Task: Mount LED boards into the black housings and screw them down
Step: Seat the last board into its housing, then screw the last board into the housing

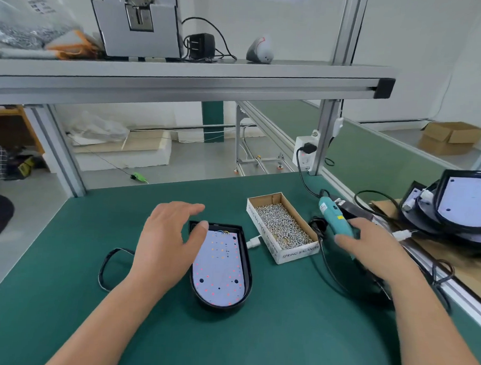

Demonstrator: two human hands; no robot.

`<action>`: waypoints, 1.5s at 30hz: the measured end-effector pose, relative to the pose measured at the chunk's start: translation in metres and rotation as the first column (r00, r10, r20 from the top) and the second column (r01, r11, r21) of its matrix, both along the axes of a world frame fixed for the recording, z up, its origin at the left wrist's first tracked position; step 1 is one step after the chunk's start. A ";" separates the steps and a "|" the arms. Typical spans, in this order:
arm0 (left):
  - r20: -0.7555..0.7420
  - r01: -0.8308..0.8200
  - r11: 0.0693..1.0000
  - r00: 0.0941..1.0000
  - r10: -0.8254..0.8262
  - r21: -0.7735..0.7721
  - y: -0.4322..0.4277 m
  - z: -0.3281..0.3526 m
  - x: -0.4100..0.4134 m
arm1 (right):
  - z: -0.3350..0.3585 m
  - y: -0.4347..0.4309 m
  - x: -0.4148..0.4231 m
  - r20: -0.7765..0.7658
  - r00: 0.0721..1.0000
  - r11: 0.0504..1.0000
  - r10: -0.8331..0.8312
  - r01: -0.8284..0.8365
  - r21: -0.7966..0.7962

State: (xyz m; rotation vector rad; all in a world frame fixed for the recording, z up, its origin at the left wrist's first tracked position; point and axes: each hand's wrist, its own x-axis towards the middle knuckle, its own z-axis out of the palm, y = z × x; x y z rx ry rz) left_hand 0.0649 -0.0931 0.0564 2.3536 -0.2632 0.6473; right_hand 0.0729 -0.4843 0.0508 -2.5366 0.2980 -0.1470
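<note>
"SPRING BALANCER" printed on two outer walls of the cardboard screw box [297, 253]

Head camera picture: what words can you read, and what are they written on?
"SPRING BALANCER": long side of the cardboard box of screws.
"SPRING BALANCER": again on that box's near end.
Label on the teal screwdriver: too blurred to read.
Print on the plastic bag on the shelf: too blurred to read.
</note>
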 end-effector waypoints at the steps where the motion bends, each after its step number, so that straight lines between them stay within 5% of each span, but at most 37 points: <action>1: 0.018 0.023 1.000 1.000 -0.023 0.004 -0.006 0.003 -0.002 | 0.001 0.001 0.000 0.058 0.998 0.991 0.004 -0.011 0.132; 3: 0.000 0.081 0.997 0.997 -0.081 0.017 -0.019 0.008 -0.004 | 0.003 0.006 -0.001 0.148 0.989 0.880 -0.029 -0.045 0.472; 5: -0.086 0.148 0.987 0.986 -0.142 0.065 -0.035 0.011 -0.003 | 0.007 0.013 -0.002 0.167 0.983 0.640 -0.075 -0.081 0.764; 9: -0.236 0.292 0.923 0.943 -0.234 0.250 -0.075 0.015 0.017 | 0.011 0.029 -0.002 0.134 0.985 0.229 -0.109 -0.107 0.968; 11: -0.260 0.323 0.891 0.934 -0.246 0.318 -0.099 0.015 0.030 | 0.010 0.033 0.000 0.129 0.988 0.130 -0.089 -0.116 0.985; 21: -0.389 0.404 0.693 0.901 -0.191 0.596 -0.180 0.001 0.073 | 0.003 0.036 0.007 0.148 0.984 0.149 -0.102 -0.132 0.980; 27: -0.468 0.470 0.739 0.852 -0.236 0.483 -0.188 -0.002 0.084 | 0.002 0.037 0.009 0.153 0.983 0.167 -0.101 -0.135 0.977; 45: -0.385 0.384 0.847 0.892 -0.237 0.368 -0.175 -0.004 0.073 | 0.000 0.039 0.009 0.180 0.979 0.210 -0.095 -0.157 0.965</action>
